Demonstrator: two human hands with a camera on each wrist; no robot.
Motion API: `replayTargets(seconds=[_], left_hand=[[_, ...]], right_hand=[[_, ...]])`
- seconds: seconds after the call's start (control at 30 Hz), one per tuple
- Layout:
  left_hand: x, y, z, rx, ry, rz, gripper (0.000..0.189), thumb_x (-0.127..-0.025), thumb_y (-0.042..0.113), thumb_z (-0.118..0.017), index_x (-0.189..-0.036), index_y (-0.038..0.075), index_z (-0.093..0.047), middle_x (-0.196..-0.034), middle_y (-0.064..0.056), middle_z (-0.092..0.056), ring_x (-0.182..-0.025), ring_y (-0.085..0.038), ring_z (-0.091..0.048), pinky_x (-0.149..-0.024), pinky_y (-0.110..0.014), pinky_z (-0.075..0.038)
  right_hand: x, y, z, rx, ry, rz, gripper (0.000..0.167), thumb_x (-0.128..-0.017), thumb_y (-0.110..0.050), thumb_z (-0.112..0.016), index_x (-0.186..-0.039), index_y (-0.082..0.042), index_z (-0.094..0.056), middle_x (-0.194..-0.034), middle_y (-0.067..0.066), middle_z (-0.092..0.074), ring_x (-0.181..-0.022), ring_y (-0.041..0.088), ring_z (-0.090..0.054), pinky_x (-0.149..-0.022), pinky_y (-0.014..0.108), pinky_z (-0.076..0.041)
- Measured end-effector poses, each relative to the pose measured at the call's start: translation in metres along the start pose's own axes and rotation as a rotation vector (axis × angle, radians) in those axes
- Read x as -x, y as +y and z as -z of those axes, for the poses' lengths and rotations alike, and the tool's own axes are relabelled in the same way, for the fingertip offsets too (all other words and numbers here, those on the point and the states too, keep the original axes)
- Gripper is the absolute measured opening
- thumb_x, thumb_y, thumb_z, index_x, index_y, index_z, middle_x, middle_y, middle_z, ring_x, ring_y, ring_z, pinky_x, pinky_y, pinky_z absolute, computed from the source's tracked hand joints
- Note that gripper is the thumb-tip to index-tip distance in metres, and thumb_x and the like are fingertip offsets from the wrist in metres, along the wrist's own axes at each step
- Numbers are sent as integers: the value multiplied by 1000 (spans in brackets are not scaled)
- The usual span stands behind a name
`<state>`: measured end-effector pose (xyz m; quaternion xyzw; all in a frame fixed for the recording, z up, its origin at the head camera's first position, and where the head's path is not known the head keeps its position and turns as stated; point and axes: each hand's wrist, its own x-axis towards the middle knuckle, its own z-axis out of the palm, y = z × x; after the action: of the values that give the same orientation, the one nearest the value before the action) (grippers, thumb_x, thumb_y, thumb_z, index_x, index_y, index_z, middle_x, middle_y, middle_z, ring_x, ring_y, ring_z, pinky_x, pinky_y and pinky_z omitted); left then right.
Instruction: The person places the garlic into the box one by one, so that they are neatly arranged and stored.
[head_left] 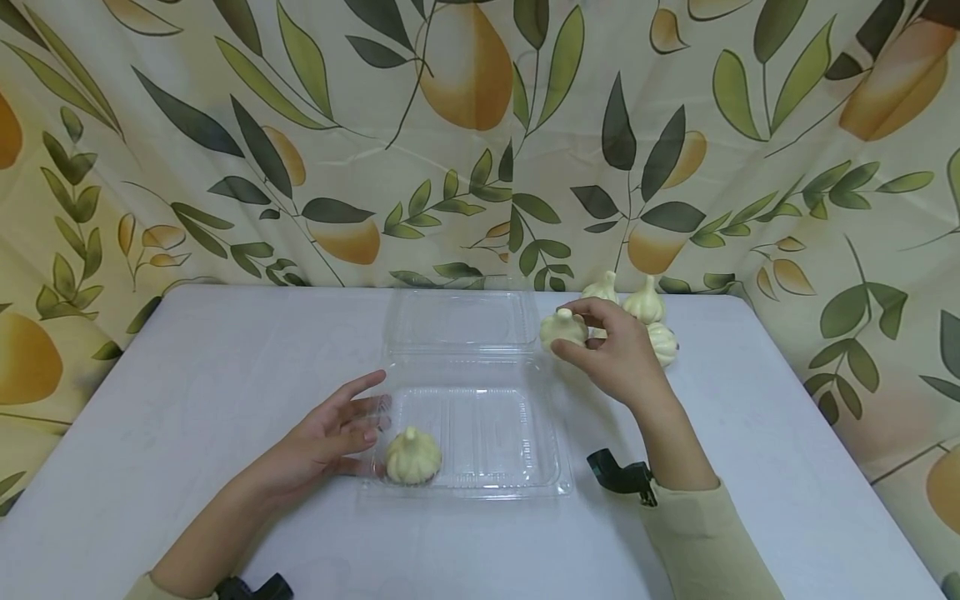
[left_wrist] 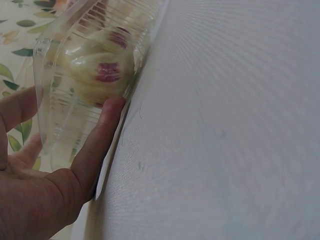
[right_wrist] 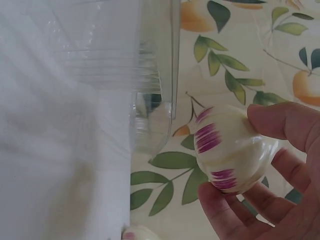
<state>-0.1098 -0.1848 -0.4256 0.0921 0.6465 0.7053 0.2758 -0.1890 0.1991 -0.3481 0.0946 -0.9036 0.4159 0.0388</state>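
Note:
My right hand [head_left: 618, 354] pinches a garlic bulb [head_left: 560, 328] between thumb and fingers, above the table by the clear plastic box's back right corner. Purple streaks mark that pale bulb's underside in the right wrist view. The box [head_left: 487, 442] lies unfolded, its lid [head_left: 461, 321] flat toward the back. Inside its front left corner sits another garlic bulb [head_left: 413, 456]; the left wrist view shows it through the plastic. With fingers extended, my left hand [head_left: 318, 446] rests against the left wall of the box, one finger low beside the bulb.
Several more garlic bulbs [head_left: 645, 302] cluster at the table's back edge, partly behind my right hand. The white table [head_left: 225, 358] ends at a curtain [head_left: 480, 208] printed with leaves and fruit. Black wrist mounts [head_left: 622, 473] stick out near both sleeves.

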Motion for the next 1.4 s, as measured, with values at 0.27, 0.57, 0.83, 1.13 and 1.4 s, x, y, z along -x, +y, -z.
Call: replayTargets(seconds=[0.27, 0.57, 0.83, 1.13, 1.4], left_hand=[[1, 0, 0, -5, 2, 8, 74, -101, 10, -57, -160, 28, -16, -161, -16, -19, -146, -42, -24, -96, -51, -50], [1, -1, 0, -18, 9, 7, 73, -101, 11, -57, -160, 28, -17, -161, -17, -20, -146, -43, -25, -96, -52, -49], [1, -1, 0, -9, 7, 5, 73, -101, 10, -56, -160, 28, -17, -161, -16, -20, -145, -42, -25, -96, -52, -50], [0, 0, -1, -13, 11, 7, 74, -100, 11, -57, -160, 28, -17, -160, -16, -21, -145, -42, -26, -96, -53, -50], [1, 0, -1, -15, 9, 2, 73, -101, 10, -57, -160, 28, -17, -160, -17, -21, -144, -42, -26, -95, -53, -50]], right_hand=[[4, -7, 0, -10, -2, -5, 45, -85, -18, -79, -126, -8, -64, -130, 13, -61, -121, 30, -57, -93, 47, -54], [7, -12, -1, -22, 7, 32, 43, -84, -17, -79, -124, -9, -64, -127, 10, -63, -119, 27, -58, -90, 44, -55], [8, -19, -1, -42, -9, 53, 42, -85, -16, -79, -124, -9, -64, -126, 10, -64, -118, 26, -58, -91, 44, -55], [11, -23, 0, -56, -2, 79, 41, -85, -14, -79, -123, -8, -65, -126, 8, -64, -116, 24, -59, -90, 39, -55], [14, -27, -1, -73, 2, 122, 41, -82, -10, -80, -120, -9, -65, -125, 6, -64, -114, 21, -60, -87, 30, -56]])
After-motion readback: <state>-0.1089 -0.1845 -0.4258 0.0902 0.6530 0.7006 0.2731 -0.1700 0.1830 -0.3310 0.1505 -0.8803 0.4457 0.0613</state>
